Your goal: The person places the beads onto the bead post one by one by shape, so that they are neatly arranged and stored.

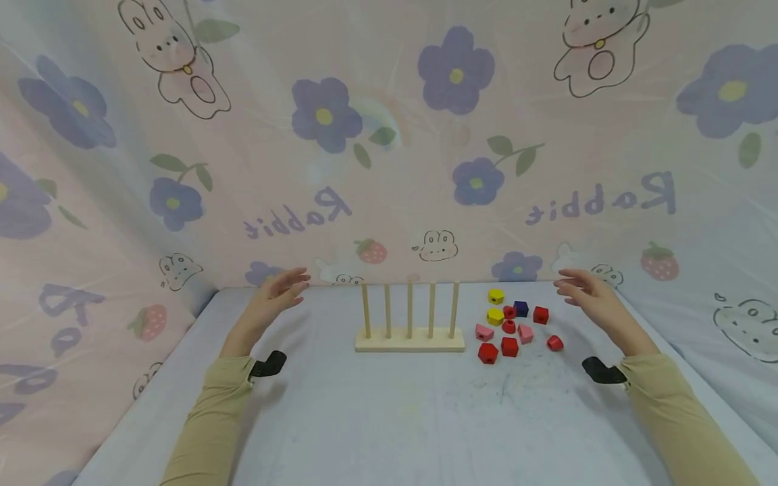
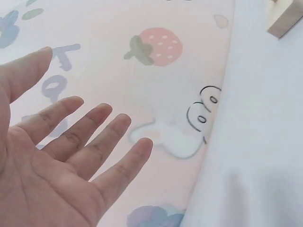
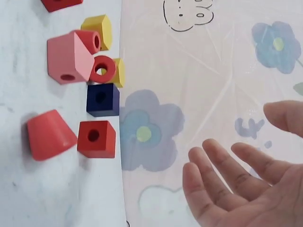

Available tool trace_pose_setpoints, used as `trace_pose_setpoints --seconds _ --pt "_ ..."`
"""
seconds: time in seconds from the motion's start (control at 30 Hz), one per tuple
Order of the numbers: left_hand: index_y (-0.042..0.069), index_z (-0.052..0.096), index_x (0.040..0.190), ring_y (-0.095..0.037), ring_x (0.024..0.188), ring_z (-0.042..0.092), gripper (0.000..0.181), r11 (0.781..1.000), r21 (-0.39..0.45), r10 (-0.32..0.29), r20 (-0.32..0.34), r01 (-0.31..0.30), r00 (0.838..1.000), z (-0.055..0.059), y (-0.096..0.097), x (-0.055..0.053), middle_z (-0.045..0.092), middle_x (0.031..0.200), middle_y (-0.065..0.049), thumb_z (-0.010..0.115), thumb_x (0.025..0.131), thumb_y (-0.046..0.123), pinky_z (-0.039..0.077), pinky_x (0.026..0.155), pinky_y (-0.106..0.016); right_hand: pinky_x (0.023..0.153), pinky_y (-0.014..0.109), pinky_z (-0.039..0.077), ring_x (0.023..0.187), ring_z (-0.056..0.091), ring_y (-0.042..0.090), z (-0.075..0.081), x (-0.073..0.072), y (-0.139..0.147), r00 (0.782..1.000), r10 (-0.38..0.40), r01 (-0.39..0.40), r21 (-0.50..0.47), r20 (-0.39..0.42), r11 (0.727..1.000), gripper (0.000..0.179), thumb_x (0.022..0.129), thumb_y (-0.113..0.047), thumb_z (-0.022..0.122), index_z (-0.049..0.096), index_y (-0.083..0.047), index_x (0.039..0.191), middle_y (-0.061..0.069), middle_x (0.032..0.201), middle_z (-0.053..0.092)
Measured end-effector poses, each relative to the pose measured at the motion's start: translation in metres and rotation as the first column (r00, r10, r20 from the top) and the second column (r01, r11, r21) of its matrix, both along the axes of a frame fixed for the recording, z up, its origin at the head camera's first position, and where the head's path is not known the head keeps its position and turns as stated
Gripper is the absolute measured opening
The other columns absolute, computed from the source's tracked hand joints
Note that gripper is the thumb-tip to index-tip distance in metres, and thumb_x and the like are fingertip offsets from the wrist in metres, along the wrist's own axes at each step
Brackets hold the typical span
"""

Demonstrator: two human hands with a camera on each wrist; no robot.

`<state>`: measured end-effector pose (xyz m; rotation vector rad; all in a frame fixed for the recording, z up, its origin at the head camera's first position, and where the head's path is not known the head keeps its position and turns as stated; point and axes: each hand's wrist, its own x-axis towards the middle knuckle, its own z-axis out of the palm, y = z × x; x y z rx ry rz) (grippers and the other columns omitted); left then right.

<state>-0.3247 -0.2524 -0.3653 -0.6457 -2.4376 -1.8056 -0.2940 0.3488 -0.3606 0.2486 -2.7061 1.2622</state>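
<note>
My left hand (image 1: 276, 299) hovers over the left side of the table, fingers relaxed and palm bare in the left wrist view. To its right stands a wooden peg rack (image 1: 410, 341) with several upright, bare pegs. Bored beads lie loose to the right of the rack: a dark blue cube (image 3: 102, 100), a red cube (image 3: 96, 139), pink blocks (image 3: 68, 56), yellow hexagonal beads (image 1: 496, 296) and other red pieces. My right hand (image 1: 592, 304) is held up just right of these beads, its fingers loosely extended and holding nothing.
A patterned curtain (image 1: 401, 182) with flowers and rabbits rises behind the table and along its sides. The white tabletop (image 1: 389, 418) has faint smudges below the beads. Black bands (image 1: 602, 370) sit at both wrists, by the sleeve cuffs.
</note>
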Motion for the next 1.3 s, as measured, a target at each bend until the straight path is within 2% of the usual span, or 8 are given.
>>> trace_pose_setpoints --seconds 0.1,0.17,0.23,0.43,0.7,0.9,1.03,1.3 --pt "0.008 0.040 0.143 -0.030 0.128 0.043 0.051 0.999 0.031 -0.021 0.043 0.020 0.999 -0.010 0.004 -0.001 0.044 0.140 -0.016 0.055 0.098 0.028 0.040 0.102 -0.044 0.082 0.019 0.050 0.110 0.053 0.038 -0.002 0.003 -0.002 1.000 0.024 -0.024 -0.027 -0.001 0.999 0.054 0.103 -0.031 0.042 0.032 0.004 0.143 0.031 0.130 0.048" --pt "0.007 0.041 0.142 -0.031 0.128 0.043 0.051 0.999 0.038 -0.034 0.063 0.031 0.997 -0.017 0.007 -0.002 0.043 0.141 -0.018 0.056 0.098 0.028 0.041 0.101 -0.044 0.082 0.018 0.050 0.111 0.052 0.041 -0.005 0.004 -0.005 0.999 0.049 -0.048 -0.040 0.004 0.998 0.053 0.103 -0.030 0.042 0.033 0.004 0.142 0.031 0.130 0.048" --pt "0.006 0.042 0.141 -0.032 0.128 0.043 0.050 0.999 0.026 -0.048 0.077 0.046 0.996 -0.026 0.011 -0.004 0.042 0.141 -0.021 0.056 0.098 0.027 0.041 0.100 -0.045 0.085 0.022 0.051 0.114 0.051 0.043 -0.010 0.005 -0.007 0.997 0.068 -0.067 -0.050 0.025 0.997 0.052 0.103 -0.030 0.042 0.034 0.004 0.142 0.031 0.131 0.048" --pt "0.004 0.044 0.140 -0.036 0.125 0.046 0.048 0.995 -0.030 -0.096 0.098 0.099 0.991 -0.044 0.020 -0.006 0.042 0.140 -0.026 0.058 0.097 0.022 0.042 0.099 -0.047 0.091 0.048 0.048 0.113 0.052 0.044 -0.022 0.009 -0.015 0.991 0.103 -0.099 -0.042 0.090 0.994 0.050 0.103 -0.030 0.044 0.037 0.002 0.140 0.028 0.130 0.050" --pt "-0.003 0.040 0.141 -0.037 0.123 0.047 0.051 0.984 -0.075 -0.153 0.142 0.164 0.978 -0.055 0.037 -0.004 0.045 0.139 -0.023 0.057 0.097 0.014 0.047 0.094 -0.043 0.083 0.037 0.054 0.104 0.058 0.038 -0.032 0.014 -0.024 0.984 0.153 -0.150 -0.037 0.093 0.988 0.047 0.101 -0.026 0.049 0.042 0.005 0.137 0.026 0.123 0.056" --pt "-0.002 0.039 0.142 -0.034 0.125 0.048 0.057 0.973 -0.085 -0.199 0.168 0.215 0.966 -0.064 0.052 -0.004 0.046 0.140 -0.020 0.063 0.093 0.016 0.045 0.097 -0.042 0.085 0.041 0.053 0.104 0.058 0.038 -0.037 0.017 -0.032 0.971 0.226 -0.223 -0.051 0.081 0.974 0.043 0.100 -0.020 0.052 0.044 0.006 0.134 0.024 0.119 0.059" --pt "0.000 0.042 0.141 -0.033 0.124 0.049 0.064 0.967 -0.112 -0.210 0.167 0.230 0.963 -0.067 0.061 -0.004 0.048 0.138 -0.019 0.071 0.088 0.021 0.041 0.101 -0.043 0.080 0.043 0.052 0.102 0.058 0.036 -0.038 0.019 -0.038 0.961 0.252 -0.247 -0.056 0.112 0.967 0.043 0.098 -0.020 0.055 0.046 0.004 0.133 0.023 0.119 0.060" --pt "0.000 0.043 0.140 -0.037 0.124 0.047 0.069 0.954 -0.134 -0.249 0.141 0.267 0.958 -0.070 0.066 -0.005 0.048 0.136 -0.022 0.077 0.081 0.012 0.039 0.102 -0.046 0.080 0.041 0.054 0.102 0.059 0.033 -0.042 0.018 -0.047 0.936 0.325 -0.322 -0.046 0.134 0.946 0.040 0.096 -0.018 0.058 0.051 0.003 0.129 0.021 0.118 0.059"
